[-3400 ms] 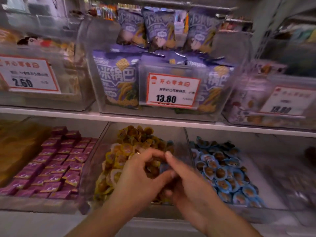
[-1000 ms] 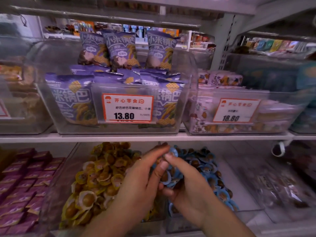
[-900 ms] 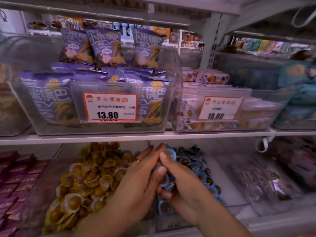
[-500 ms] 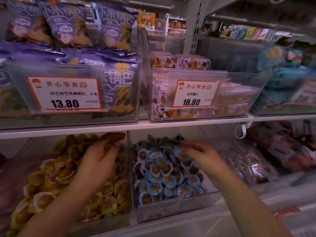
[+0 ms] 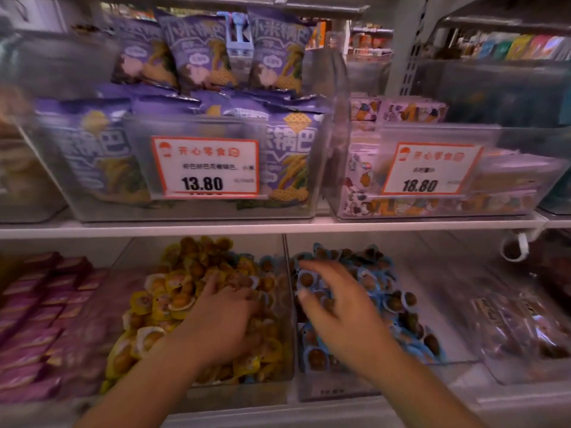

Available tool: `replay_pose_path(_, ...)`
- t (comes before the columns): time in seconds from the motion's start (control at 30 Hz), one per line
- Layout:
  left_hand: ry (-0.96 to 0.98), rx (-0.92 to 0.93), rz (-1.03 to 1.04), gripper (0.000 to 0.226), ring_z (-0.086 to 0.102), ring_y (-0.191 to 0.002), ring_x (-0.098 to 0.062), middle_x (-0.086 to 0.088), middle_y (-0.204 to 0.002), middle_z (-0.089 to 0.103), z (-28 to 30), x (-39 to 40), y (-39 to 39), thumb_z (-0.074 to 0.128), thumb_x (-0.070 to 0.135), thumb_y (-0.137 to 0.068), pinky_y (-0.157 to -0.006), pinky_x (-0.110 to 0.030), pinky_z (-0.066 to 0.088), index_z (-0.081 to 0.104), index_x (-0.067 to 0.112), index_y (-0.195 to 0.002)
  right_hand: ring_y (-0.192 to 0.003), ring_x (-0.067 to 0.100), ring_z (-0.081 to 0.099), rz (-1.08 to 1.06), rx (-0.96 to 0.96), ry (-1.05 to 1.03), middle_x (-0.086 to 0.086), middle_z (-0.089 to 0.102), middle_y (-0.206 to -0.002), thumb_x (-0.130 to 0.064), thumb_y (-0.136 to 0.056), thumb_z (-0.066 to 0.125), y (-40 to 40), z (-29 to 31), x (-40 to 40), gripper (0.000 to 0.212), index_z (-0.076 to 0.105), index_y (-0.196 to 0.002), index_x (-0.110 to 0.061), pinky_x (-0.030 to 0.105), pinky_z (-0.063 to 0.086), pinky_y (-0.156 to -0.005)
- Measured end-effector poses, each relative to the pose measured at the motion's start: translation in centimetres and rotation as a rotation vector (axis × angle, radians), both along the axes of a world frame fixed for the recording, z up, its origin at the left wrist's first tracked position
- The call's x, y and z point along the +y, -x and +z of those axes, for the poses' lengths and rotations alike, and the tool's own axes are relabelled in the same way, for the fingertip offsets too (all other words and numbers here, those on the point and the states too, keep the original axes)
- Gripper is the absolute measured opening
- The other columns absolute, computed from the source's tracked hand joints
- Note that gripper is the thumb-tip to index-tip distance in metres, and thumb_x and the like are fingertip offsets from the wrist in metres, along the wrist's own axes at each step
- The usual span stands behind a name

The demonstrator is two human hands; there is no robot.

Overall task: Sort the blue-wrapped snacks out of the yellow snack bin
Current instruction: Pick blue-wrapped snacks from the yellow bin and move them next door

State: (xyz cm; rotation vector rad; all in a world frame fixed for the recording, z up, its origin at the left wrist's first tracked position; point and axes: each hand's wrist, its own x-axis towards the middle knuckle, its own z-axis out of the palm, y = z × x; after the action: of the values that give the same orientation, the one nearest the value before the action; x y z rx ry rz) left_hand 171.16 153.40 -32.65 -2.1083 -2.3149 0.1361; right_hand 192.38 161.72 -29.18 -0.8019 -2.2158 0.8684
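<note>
My left hand (image 5: 221, 319) lies palm down on the heap in the yellow snack bin (image 5: 200, 393), fingers dug in among the yellow wrappers; whether it pinches anything I cannot tell. A few blue-wrapped snacks (image 5: 266, 263) sit at the bin's far right edge, against the clear wall. My right hand (image 5: 340, 307) hovers over the blue snack bin (image 5: 336, 389) just beside it, fingers loosely spread and holding nothing. Purple bags (image 5: 290, 156) fill the shelf (image 5: 278, 225) above.
</note>
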Motion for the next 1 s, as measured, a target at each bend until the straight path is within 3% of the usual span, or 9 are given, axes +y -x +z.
replay_pose_path(0.1,-0.020,-0.010,0.041,0.050,0.047,-0.129,-0.018,0.019,-0.146,0.045,1.4,-0.6,1.5,0.041,0.060,-0.084,-0.116,-0.053,0.014,0.052,0.045,-0.131,-0.124,-0.028,0.022,0.082,-0.086,-0.119,-0.034,0.026,-0.143,-0.056,-0.090,0.044,2.6,-1.5,-1.1,0.048,0.048,-0.136,-0.043,-0.007,0.018,-0.097)
replay_pose_path(0.27,-0.196,-0.236,0.048,0.038,0.063,-0.098,-0.016,0.009,-0.102,0.066,3.3,1.3,2.2,0.046,0.058,-0.086,-0.085,-0.034,0.050,0.066,0.033,-0.106,-0.125,-0.024,0.028,0.060,-0.016,-0.073,-0.039,0.021,-0.141,-0.045,-0.091,0.044,3.6,-2.3,-0.5,0.031,0.059,-0.119,-0.044,-0.007,0.023,-0.093)
replay_pose_path(0.33,-0.300,-0.300,0.111,0.032,0.062,-0.105,-0.019,0.003,-0.113,0.066,3.6,3.6,3.3,0.052,0.048,-0.090,-0.090,-0.031,0.049,0.066,0.030,-0.113,-0.122,-0.024,0.033,0.055,0.014,-0.067,-0.042,0.022,-0.138,-0.048,-0.093,0.043,3.7,-2.2,-0.6,0.027,0.060,-0.114,-0.046,-0.007,0.028,-0.088)
replay_pose_path(0.43,-0.145,-0.447,0.319,0.052,0.048,-0.131,-0.023,-0.003,-0.145,0.050,3.1,6.5,5.3,0.061,0.035,-0.091,-0.110,-0.032,0.038,0.049,0.023,-0.140,-0.119,-0.019,0.040,0.048,0.022,-0.095,-0.038,0.025,-0.139,-0.053,-0.093,0.039,3.8,-2.1,-0.7,0.034,0.063,-0.115,-0.043,-0.004,0.030,-0.088)
replay_pose_path(0.57,-0.023,-0.348,0.353,0.051,0.051,-0.125,-0.028,-0.014,-0.138,0.052,1.2,8.6,6.6,0.063,0.034,-0.091,-0.104,-0.033,0.041,0.050,0.011,-0.135,-0.122,-0.014,0.039,0.048,-0.012,-0.109,-0.037,0.023,-0.141,-0.048,-0.095,0.041,3.8,-2.3,-0.5,0.030,0.061,-0.115,-0.042,-0.001,0.031,-0.092)
replay_pose_path(0.67,0.059,-0.178,0.311,0.045,0.052,-0.121,-0.031,-0.015,-0.135,0.052,0.5,9.5,5.1,0.050,0.040,-0.097,-0.101,-0.039,0.041,0.051,0.010,-0.131,-0.124,-0.010,0.040,0.036,-0.032,-0.108,-0.032,0.023,-0.144,-0.050,-0.094,0.039,3.8,-2.4,-0.6,0.035,0.062,-0.118,-0.039,0.001,0.033,-0.093)
replay_pose_path(0.8,0.240,-0.074,0.252,0.065,0.037,-0.132,-0.039,-0.017,-0.149,0.033,-0.9,10.8,3.3,0.033,0.056,-0.099,-0.106,-0.050,0.035,0.035,0.014,-0.149,-0.128,-0.011,0.035,0.040,-0.023,-0.102,-0.033,0.022,-0.145,-0.055,-0.091,0.036,3.8,-2.3,-0.6,0.042,0.061,-0.121,-0.039,0.008,0.034,-0.101)
replay_pose_path(0.9,0.134,-0.115,0.310,0.078,0.043,-0.127,-0.039,-0.016,-0.143,0.041,-1.0,11.2,3.6,0.031,0.069,-0.094,-0.102,-0.046,0.040,0.038,0.010,-0.144,-0.129,-0.012,0.033,0.037,-0.025,-0.086,-0.034,0.019,-0.147,-0.060,-0.088,0.032,3.8,-2.3,-0.6,0.047,0.061,-0.121,-0.041,0.016,0.037,-0.104)
replay_pose_path(1.0,0.010,-0.136,0.170,0.057,0.051,-0.113,-0.034,-0.011,-0.125,0.052,-1.2,11.4,3.5,0.044,0.062,-0.091,-0.087,-0.038,0.043,0.055,0.015,-0.121,-0.129,-0.018,0.026,0.041,-0.034,-0.086,-0.038,0.016,-0.145,-0.060,-0.088,0.032,3.8,-2.3,-0.5,0.045,0.059,-0.121,-0.043,0.016,0.036,-0.103)
